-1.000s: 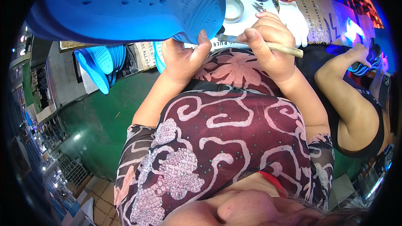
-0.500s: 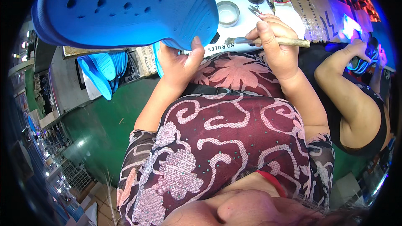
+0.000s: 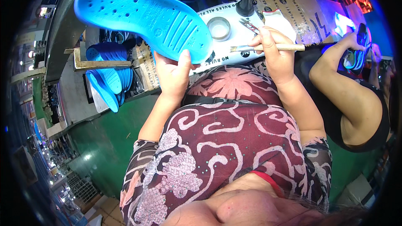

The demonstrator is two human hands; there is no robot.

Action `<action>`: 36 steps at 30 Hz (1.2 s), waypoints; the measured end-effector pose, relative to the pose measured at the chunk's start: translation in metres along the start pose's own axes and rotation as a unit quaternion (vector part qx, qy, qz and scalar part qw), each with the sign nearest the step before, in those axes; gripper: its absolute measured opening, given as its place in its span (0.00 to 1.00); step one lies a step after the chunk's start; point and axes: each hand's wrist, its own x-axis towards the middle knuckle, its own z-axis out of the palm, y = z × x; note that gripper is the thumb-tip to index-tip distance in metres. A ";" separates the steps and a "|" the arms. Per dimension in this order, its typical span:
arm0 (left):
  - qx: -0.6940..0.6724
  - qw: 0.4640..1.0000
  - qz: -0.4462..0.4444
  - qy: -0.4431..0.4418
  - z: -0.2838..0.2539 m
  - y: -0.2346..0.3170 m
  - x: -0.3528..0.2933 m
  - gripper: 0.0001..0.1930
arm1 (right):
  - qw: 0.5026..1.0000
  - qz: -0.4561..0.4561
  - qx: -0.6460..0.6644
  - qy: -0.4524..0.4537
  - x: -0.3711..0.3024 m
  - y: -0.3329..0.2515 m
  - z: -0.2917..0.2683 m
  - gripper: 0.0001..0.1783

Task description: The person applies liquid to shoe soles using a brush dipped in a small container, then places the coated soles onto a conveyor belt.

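Note:
In my left hand (image 3: 172,73) is a blue foot-shaped sole (image 3: 138,14), its thumb on top at the near end and the fingers underneath. Small holes dot the far half; raised ribs cross the near half. My right hand (image 3: 276,52) is closed round a flat brush (image 3: 289,47) with a pale wooden handle, bristles pointing left toward the sole but apart from it. Small metal snips (image 3: 248,25) show at the right fingertips; whether they are held or lie behind is unclear. A round, clear-walled dish (image 3: 218,29) stands between sole and brush.
A black nozzle bottle (image 3: 246,3) stands behind the dish on the taped, white-covered work surface (image 3: 201,68). Stacked blue soles (image 3: 109,73) sit at left beside a wooden bar (image 3: 102,64) and dark metal post (image 3: 69,25). At right, another person's arm (image 3: 349,79) reaches toward a strapped sandal (image 3: 356,54).
The blue sole has gone farther from me and tipped, so its ribbed face now shows fully. My right hand keeps the brush at nearly the same place.

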 end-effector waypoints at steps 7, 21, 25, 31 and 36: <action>-0.049 0.988 -0.143 0.031 -0.015 0.001 -0.002 0.24 | 0.991 0.063 0.075 0.086 0.002 0.009 -0.009 0.19; 0.067 0.998 0.001 0.008 -0.025 -0.014 -0.015 0.22 | 0.989 0.074 0.110 0.058 0.000 0.007 0.003 0.21; 0.088 0.996 -0.001 0.007 -0.024 -0.019 -0.017 0.22 | 0.991 0.085 0.097 0.044 -0.003 0.012 0.004 0.21; 0.090 0.995 0.038 0.021 -0.022 -0.024 -0.014 0.22 | 0.990 0.088 0.096 0.045 0.000 0.017 0.004 0.21; 0.174 0.980 0.082 -0.038 -0.035 -0.015 -0.003 0.23 | 0.993 0.099 0.045 0.045 -0.011 0.018 -0.007 0.20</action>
